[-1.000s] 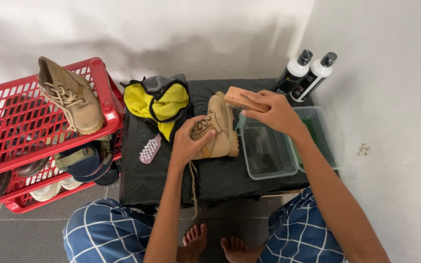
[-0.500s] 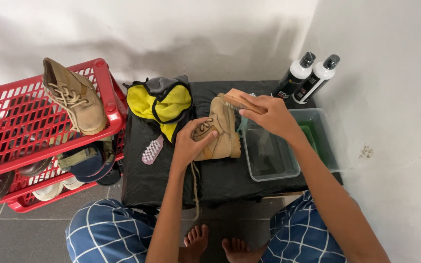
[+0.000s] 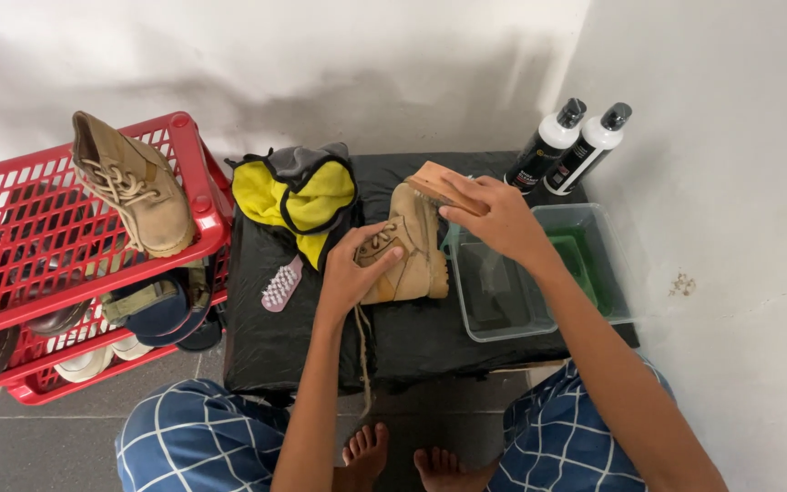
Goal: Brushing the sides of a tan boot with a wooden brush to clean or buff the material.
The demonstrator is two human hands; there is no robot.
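The tan suede boot (image 3: 404, 248) lies on its side on the black-covered bench (image 3: 266, 337), near the middle, just beside the clear plastic tub (image 3: 539, 323) of water. It looks fairly stiff in the sole and heel but soft in the upper, light enough for one hand, and its napped surface should give a sure, non-slippery hold; the laced front and the ankle collar seem the best places to grip, since a loose lace trails off the bench edge. The left hand (image 3: 352, 273) is clasped over the laced front, fingers curled round the upper and pinning the boot down. The right hand (image 3: 494, 219) is closed around a wooden-backed brush (image 3: 444, 187), which rests against the boot's top edge; whether the bristles actually touch the suede is probably so, but the hand hides it. A small pink brush (image 3: 281, 284) lies well apart to the left.
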